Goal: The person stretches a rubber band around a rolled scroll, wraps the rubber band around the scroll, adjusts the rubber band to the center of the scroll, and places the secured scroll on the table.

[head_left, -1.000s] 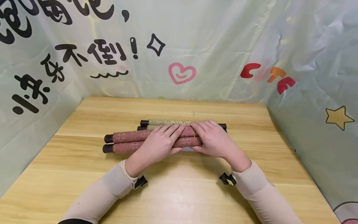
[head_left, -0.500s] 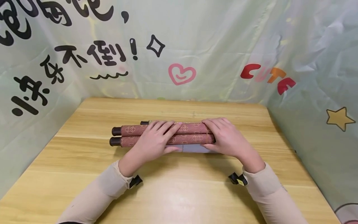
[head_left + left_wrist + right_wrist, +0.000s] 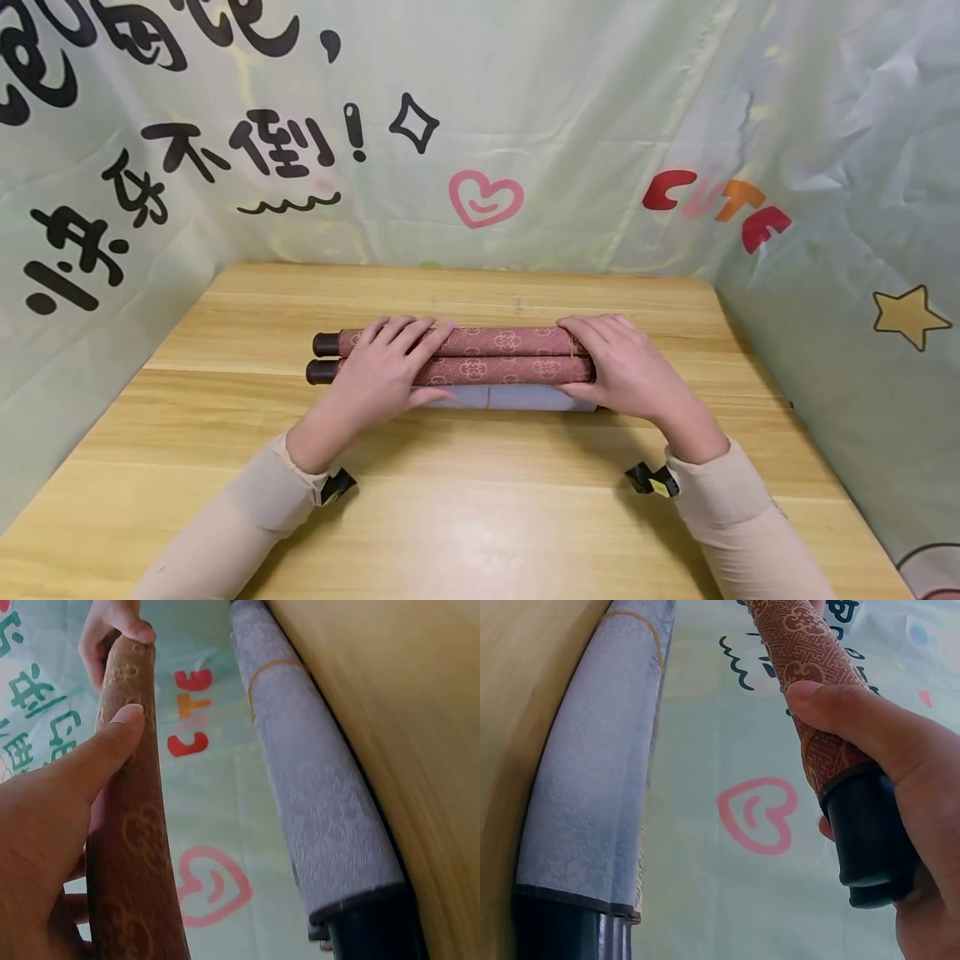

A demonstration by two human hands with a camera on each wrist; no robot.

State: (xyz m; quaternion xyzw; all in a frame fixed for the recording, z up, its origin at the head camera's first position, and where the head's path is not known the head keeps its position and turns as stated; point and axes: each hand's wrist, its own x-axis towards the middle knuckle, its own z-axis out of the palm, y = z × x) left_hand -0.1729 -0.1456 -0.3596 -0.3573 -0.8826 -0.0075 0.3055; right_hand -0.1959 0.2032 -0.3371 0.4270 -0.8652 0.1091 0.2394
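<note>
Both hands hold a rolled red hanging scroll with gold flower patterns, made of two parallel rolls with black end knobs. My left hand grips it left of the middle, thumb in front and fingers over the top. My right hand grips its right end; in the right wrist view the thumb presses the red cloth just above the black knob. Under it lies a grey-blue rolled scroll, tied with a thin tan band. A gap shows between the two scrolls in both wrist views.
The wooden table carries the scrolls near its middle. Pale green cloth walls with printed writing and a pink heart enclose its back and sides. A thin beige edge shows behind the grey-blue scroll.
The red scroll has moved right and levelled out over the grey-blue one. The hands have spread apart along it. The yellow-green scrolls behind are now hidden, and more grey-blue shows in front.
</note>
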